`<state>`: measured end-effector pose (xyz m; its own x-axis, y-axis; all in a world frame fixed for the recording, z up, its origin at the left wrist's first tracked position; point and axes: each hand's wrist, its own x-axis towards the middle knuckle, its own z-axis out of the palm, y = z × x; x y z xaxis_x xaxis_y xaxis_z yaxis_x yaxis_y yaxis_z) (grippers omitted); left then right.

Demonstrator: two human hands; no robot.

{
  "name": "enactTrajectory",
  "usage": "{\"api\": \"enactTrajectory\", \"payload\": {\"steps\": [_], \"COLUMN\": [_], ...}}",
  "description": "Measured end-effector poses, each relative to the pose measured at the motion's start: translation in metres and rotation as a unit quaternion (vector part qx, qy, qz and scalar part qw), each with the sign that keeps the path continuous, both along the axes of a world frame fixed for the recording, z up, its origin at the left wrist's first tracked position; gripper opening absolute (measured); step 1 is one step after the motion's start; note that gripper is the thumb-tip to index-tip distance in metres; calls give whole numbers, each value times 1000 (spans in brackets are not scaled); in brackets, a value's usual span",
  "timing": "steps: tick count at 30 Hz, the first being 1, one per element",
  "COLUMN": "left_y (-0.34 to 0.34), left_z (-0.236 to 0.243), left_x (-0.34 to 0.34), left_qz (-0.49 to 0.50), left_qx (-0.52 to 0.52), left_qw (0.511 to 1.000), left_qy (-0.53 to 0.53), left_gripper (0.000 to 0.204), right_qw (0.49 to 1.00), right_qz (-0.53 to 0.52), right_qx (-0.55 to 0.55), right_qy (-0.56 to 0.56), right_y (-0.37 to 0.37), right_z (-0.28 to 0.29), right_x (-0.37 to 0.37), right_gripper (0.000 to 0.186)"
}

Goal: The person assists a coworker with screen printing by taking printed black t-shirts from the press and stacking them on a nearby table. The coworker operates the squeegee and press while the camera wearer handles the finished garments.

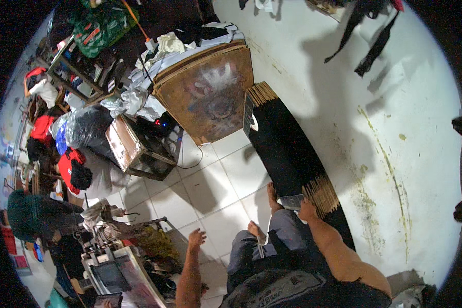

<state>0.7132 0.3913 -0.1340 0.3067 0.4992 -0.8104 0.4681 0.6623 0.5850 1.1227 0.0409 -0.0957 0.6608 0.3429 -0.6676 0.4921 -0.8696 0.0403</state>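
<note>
My left hand (196, 239) is held above the tiled floor with its fingers apart and nothing in it. My right hand (308, 211) is at the near end of a long row of black sheets (290, 146) with brown edges, standing along the white wall. It appears to touch the brown edges (321, 195); its fingers are too small and partly hidden to show a grip. A flat dark grey piece (291, 201) lies right beside that hand, close to my bare foot (272, 197). At the far end of the row stands a dark panel (248, 118) with a white round mark.
A stained brown board (210, 90) leans at the far end, with cloth (172, 49) piled on it. Left of it are a wooden box (133, 149) and plastic bags (84, 128). A framed machine (123, 272) and another person (36, 215) are at the left.
</note>
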Motion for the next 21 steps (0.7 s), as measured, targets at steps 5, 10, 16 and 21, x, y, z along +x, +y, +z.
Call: {"api": "enactTrajectory", "payload": {"steps": [5,10,16,21], "left_y": [-57,-110,-145,-167], "left_z": [0,13,49,92], "left_x": [-52,-56,16,41], "left_qz": [-66,-125,-96,-19], "left_qx": [-27,-137,-74,-36], "left_qw": [993,975,991,999], "left_qy": [92,125,56,-7], "left_gripper": [43,34,48,53], "right_qw": [997,985,984,986], "right_qz": [-64,-91,-89,-46], "right_qx": [50,141,124,99], "right_qy": [12,24,89,124], "right_y": [-1,-18,-65,-112], "right_z": [2,19,41,37], "right_x": [-6,-37,-89,-111], "right_gripper": [57,55,51,46]}}
